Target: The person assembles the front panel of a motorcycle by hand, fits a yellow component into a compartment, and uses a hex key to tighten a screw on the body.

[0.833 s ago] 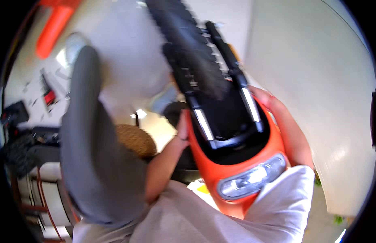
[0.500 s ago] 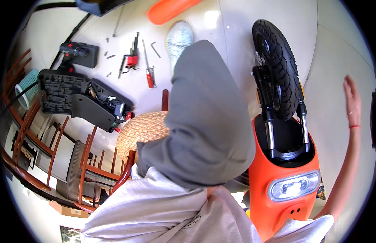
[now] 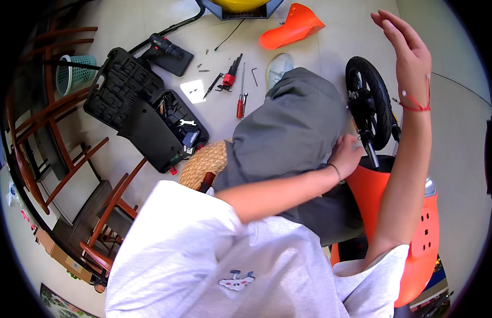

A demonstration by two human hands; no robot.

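At my right stands the orange body (image 3: 362, 185) of a small electric scooter, with a black front wheel (image 3: 381, 100) and a silver-tubed fork (image 3: 371, 155). My left hand (image 3: 347, 156) reaches across my lap to the near side of the fork, just above the body's rim. Its fingers are curled, and what they hold, if anything, is hidden. Raised over the far side of the wheel, my right hand (image 3: 410, 58) is open with its fingers stretched, holding nothing. The headlight (image 3: 430, 187) is mostly covered by my right forearm.
On the floor ahead lie a red-handled screwdriver (image 3: 240, 107), a hex key set (image 3: 229, 79) and a loose hex key (image 3: 254, 77). Left of them are an open black tool case (image 3: 150, 143) and a cordless drill (image 3: 166, 49). An orange panel (image 3: 291, 31) lies farther off. Wooden chairs (image 3: 60, 138) stand left.
My left arm has come into view and reached across to the scooter's fork. My right hand has moved up and inward over the wheel. The view has shifted, showing more of the floor ahead.
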